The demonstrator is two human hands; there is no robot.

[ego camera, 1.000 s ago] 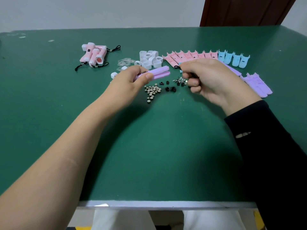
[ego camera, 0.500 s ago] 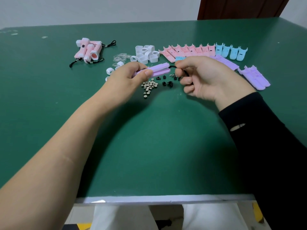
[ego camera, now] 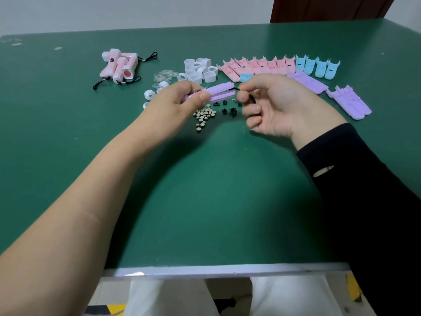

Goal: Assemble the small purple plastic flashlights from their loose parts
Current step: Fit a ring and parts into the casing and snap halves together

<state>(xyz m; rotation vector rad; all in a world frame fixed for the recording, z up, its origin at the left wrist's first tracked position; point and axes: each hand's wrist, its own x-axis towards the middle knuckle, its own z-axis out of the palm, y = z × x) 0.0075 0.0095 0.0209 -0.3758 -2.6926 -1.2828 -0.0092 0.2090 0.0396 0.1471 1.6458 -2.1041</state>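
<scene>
My left hand (ego camera: 180, 99) pinches two purple flashlight shell halves (ego camera: 219, 92), held together a little above the green table (ego camera: 205, 190). The halves gape slightly at their right end. My right hand (ego camera: 273, 106) pinches a thin black lanyard cord (ego camera: 247, 94) right at that open end. Under the hands lie small round button batteries (ego camera: 204, 116) and tiny black parts (ego camera: 229, 110). More purple shell halves (ego camera: 307, 82) lie to the right, with another pair (ego camera: 349, 102) further out.
At the back stand white caps (ego camera: 200, 69), clear lenses (ego camera: 163, 75), a row of pink shell halves (ego camera: 257, 65) and blue ones (ego camera: 317, 67). Finished pink flashlights (ego camera: 119, 66) lie at the back left. The table's front edge (ego camera: 227, 269) is near me.
My right hand has brought the black cord left to the open end of the purple halves. My left hand keeps its hold. The head camera has shifted slightly.
</scene>
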